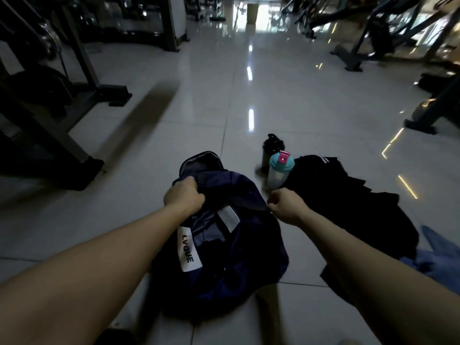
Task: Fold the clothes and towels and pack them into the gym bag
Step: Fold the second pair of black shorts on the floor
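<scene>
A dark navy gym bag (239, 257) lies on the tiled floor in front of me, its top open, with a white label reading LVQUE and a white care tag showing. My left hand (183, 195) grips the bag's left upper edge. My right hand (286, 204) pinches the bag's right edge, fingers curled. A pile of black clothes (348, 210) lies on the floor to the right of the bag. A blue garment (438, 257) lies at the far right. Dark fabric sits inside the bag, too dim to identify.
A clear shaker bottle with a teal lid and pink cap (280, 170) stands just beyond the bag, a black bottle (271, 148) behind it. Gym machine frames (62, 125) stand left and a machine base (423, 120) right. Glossy tile floor (249, 95) stretches ahead.
</scene>
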Motion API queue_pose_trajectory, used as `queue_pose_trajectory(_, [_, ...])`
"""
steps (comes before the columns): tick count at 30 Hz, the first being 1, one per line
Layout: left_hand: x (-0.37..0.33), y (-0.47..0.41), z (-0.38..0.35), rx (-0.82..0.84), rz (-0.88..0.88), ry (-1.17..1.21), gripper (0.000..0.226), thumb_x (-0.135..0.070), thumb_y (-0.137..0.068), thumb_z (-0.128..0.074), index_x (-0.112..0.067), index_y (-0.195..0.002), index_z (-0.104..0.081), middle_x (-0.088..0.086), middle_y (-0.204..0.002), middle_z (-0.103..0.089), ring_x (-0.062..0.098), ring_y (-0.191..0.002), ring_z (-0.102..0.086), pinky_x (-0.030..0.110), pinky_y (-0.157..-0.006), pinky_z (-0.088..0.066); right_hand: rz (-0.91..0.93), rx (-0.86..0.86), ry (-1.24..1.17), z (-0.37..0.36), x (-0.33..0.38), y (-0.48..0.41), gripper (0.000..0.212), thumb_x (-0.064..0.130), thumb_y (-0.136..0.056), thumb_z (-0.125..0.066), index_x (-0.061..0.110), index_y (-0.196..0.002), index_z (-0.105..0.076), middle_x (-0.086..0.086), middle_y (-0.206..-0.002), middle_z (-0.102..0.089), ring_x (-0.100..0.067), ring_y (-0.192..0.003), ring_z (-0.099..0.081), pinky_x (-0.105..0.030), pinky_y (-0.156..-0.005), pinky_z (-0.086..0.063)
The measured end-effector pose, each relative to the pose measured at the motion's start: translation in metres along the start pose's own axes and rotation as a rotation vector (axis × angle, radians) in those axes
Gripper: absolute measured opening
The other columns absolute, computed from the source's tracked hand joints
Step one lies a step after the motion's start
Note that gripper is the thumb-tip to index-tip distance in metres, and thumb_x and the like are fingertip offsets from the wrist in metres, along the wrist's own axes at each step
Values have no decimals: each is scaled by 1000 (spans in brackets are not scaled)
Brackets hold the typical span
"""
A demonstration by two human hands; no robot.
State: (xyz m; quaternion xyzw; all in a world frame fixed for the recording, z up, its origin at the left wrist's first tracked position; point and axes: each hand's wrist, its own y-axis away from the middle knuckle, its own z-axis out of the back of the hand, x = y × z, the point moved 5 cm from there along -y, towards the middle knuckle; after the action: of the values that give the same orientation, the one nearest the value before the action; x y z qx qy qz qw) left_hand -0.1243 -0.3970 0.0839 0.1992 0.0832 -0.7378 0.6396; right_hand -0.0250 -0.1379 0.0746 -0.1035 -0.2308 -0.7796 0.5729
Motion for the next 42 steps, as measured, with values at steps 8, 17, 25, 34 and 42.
queue_pose_trajectory(8, [-178, 59, -32, 189, -378, 105, 10, -30, -85, -67, -22, -80, -65, 0, -85, -68, 22, -82, -65, 30, -68, -47, -160, -333, 57, 145, -73, 94, 16, 11, -84, -60, 6, -89, -75, -18, -94, -74, -34, -91, -68, -33, -76, -52])
queue_pose_trajectory(17, [-281, 76, -172, 448, -531, 61, 13, -35, -87, -68, -23, -87, -64, -2, -87, -68, 18, -83, -65, 34, -75, -55, -489, -291, -74, 119, -241, 129, 13, 8, -85, -56, 12, -75, -64, -14, -85, -69, -32, -87, -66, -27, -68, -42])
queue_pose_trajectory(25, [-310, 67, -317, 714, -391, 223, 36, -31, -93, -70, -12, -122, -62, 8, -103, -67, 22, -91, -65, 43, -88, -57, -611, 37, -318, -41, -347, 120, 69, 31, -89, -73, 6, -141, -34, -15, -136, -49, -35, -119, -54, -42, -92, -48])
queue_pose_trajectory(34, [-359, 57, -349, 891, -35, 615, 81, -35, -76, -88, -10, -143, -49, 10, -130, -63, 28, -109, -65, 41, -97, -55, -189, 391, -292, -73, -278, 106, 41, 7, -87, -63, 21, -53, -45, 5, -50, -41, -14, -51, -37, -30, -55, -37])
queue_pose_trajectory(42, [-297, 54, -312, 1052, -274, 169, 42, -19, -75, -89, -18, -112, -70, 0, -108, -72, 15, -94, -69, 22, -74, -56, -801, -145, -588, -21, -377, 129, 20, 17, -90, -56, 9, -74, -47, -13, -66, -47, -30, -63, -48, -36, -56, -40])
